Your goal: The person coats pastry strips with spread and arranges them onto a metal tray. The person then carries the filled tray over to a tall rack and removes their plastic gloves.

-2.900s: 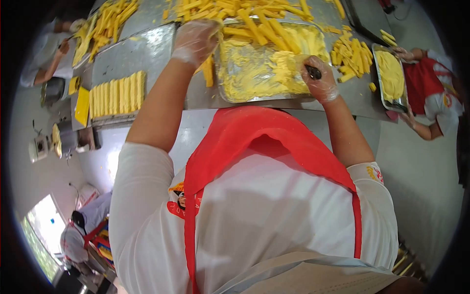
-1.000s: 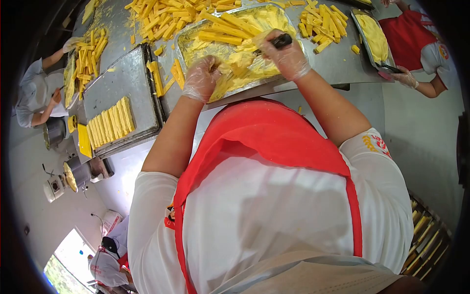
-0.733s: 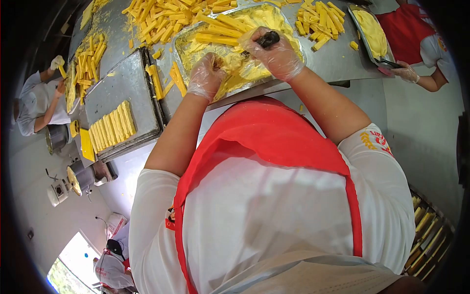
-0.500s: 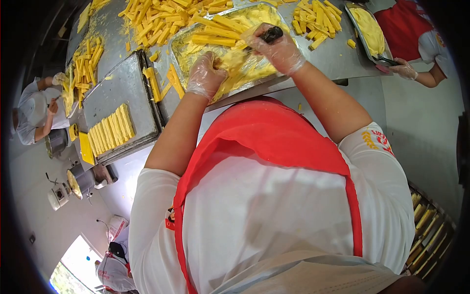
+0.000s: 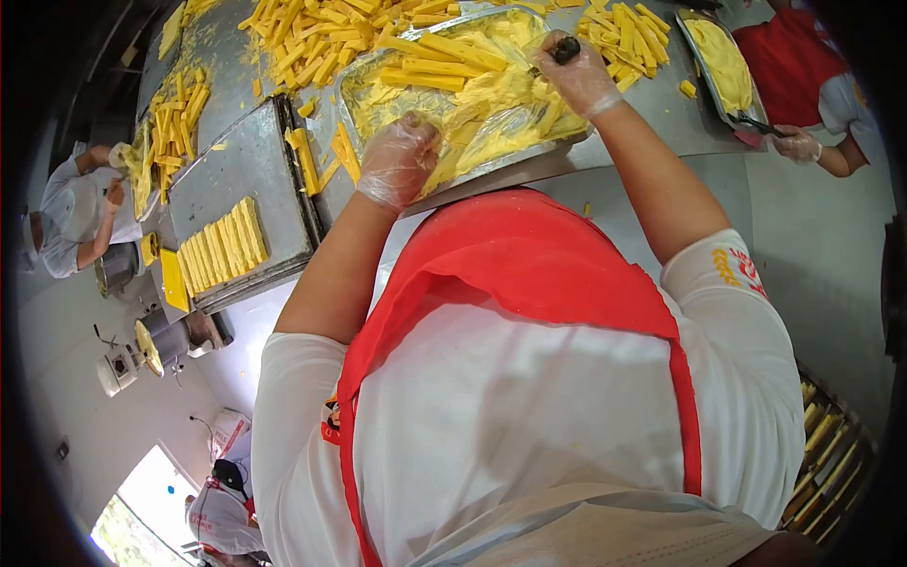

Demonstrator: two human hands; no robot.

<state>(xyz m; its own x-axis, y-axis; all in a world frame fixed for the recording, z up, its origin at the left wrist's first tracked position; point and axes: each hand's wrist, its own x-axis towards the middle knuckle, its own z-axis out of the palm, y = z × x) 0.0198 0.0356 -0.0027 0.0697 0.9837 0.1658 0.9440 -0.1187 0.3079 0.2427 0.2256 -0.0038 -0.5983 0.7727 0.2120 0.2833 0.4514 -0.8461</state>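
The pan (image 5: 510, 164) sits near the edge of the table (image 5: 675, 121), so a hard scrape could drag it off or tip it; the cause would be a pull with little bracing. The right hand (image 5: 578, 76), over the pan's right rim, could also knock the pile (image 5: 628, 42) just beyond. Its fingers are wrapped round a black handle (image 5: 565, 50); the tool's working end is hard to make out. The left hand (image 5: 403, 156), at the pan's near left corner, is curled almost into a fist; whether it grips anything I cannot tell. Sticks (image 5: 430, 76) lie in the pan's far left, amid cream (image 5: 515, 104).

Against half a second ago, the right hand is further right, away from the pan's middle, leaving the hands wider apart.
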